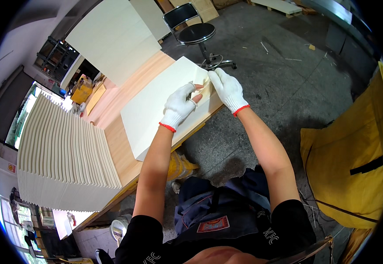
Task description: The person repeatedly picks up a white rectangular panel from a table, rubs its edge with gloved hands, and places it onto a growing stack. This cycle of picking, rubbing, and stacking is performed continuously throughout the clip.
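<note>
A thick white panel (158,97) lies on the wooden workbench in front of me. Both my hands wear white knit gloves with red cuffs. My left hand (179,106) rests on the panel near its right end, thumb and a finger stretched apart, their tips bare. Those tips touch or nearly touch a crumpled cream-coloured piece (206,89), thin like paper or cloth; its exact kind I cannot make out. On the other side of that piece, my right hand (228,90) lies over the panel's right edge with fingers stretched out. Its palm side is hidden.
A tall stack of white panels (68,149) stands on the left of the workbench (127,152). A large pale board (112,39) rises behind. Beyond are a black swivel chair (196,33) and a yellow box (82,89). Yellow fabric (345,163) hangs at the right.
</note>
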`<state>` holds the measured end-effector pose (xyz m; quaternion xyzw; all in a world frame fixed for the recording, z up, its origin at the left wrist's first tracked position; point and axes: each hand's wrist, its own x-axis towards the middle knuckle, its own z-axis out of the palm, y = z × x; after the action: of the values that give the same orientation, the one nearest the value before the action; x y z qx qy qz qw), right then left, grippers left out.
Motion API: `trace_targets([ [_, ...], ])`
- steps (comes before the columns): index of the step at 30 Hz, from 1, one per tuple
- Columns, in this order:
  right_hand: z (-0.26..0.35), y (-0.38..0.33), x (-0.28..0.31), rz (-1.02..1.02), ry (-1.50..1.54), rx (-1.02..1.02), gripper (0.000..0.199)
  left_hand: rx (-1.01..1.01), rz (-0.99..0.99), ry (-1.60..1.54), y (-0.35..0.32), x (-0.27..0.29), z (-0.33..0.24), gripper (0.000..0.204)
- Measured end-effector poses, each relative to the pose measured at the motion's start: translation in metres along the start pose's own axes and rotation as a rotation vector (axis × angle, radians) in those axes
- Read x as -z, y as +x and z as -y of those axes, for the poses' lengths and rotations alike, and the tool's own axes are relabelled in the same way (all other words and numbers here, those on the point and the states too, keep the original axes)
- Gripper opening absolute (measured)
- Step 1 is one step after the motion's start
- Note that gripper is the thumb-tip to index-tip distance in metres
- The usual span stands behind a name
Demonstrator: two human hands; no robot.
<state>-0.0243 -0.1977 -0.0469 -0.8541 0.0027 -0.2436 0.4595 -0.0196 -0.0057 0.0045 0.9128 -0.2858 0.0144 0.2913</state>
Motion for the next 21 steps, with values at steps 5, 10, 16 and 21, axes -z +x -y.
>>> trace_targets([
  [5,0.007,-0.001,0.005,0.042,-0.008,-0.028,0.047,-0.131,-0.133,-0.094,-0.001,-0.006,0.008,0.03],
  [10,-0.004,0.0,-0.002,-0.009,-0.026,-0.006,0.047,-0.026,-0.021,0.051,0.003,-0.001,-0.004,0.027],
  [16,-0.003,0.001,-0.003,0.006,-0.033,-0.015,0.047,-0.001,-0.07,0.05,0.003,-0.005,-0.001,0.032],
  [21,-0.003,0.001,-0.002,0.002,-0.021,-0.016,0.048,0.037,-0.031,0.004,0.004,-0.003,0.0,0.033],
])
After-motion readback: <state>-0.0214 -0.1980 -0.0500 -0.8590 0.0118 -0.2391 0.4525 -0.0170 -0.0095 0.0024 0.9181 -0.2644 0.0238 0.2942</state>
